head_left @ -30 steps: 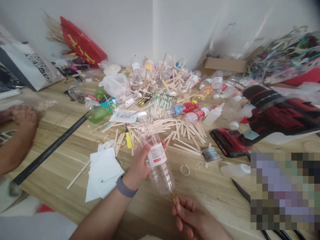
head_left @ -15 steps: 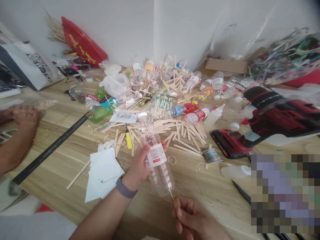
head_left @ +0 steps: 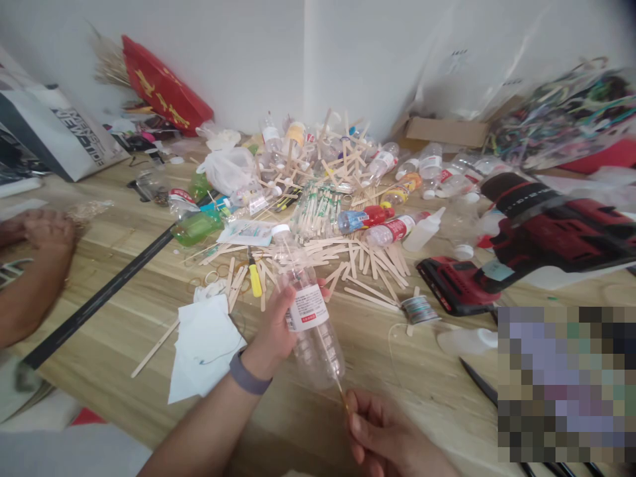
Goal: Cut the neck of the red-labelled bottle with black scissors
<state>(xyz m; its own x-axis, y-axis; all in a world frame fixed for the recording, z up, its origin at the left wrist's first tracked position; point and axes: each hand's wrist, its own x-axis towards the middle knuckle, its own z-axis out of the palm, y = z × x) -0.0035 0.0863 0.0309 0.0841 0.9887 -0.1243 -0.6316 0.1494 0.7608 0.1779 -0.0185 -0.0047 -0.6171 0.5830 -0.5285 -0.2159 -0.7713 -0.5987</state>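
My left hand point(head_left: 278, 321) is wrapped around a clear plastic bottle point(head_left: 318, 348) with a white cap and a white and red label. The bottle is tilted, its cap pointing away from me and its base towards me. A thin amber-coloured strip point(head_left: 342, 392) runs from the bottle's base to my right hand point(head_left: 370, 424), pinched between thumb and fingers. Whether the strip enters the base or only touches it, I cannot tell. Just beyond the bottle lie a yellow-handled screwdriver point(head_left: 255, 279) and loose flat wooden sticks point(head_left: 370, 298).
White paper point(head_left: 203, 354) lies left of my forearm. A red cordless power tool point(head_left: 527, 245), a wire spool point(head_left: 420, 309) and a small white bottle point(head_left: 464, 340) are at the right. A long black bar point(head_left: 104, 295) crosses the left side, near another person's hands point(head_left: 50, 232). Bottles and sticks are heaped behind.
Both hands and the bottle hold almost the same position. The bottle and its label have moved very slightly left.
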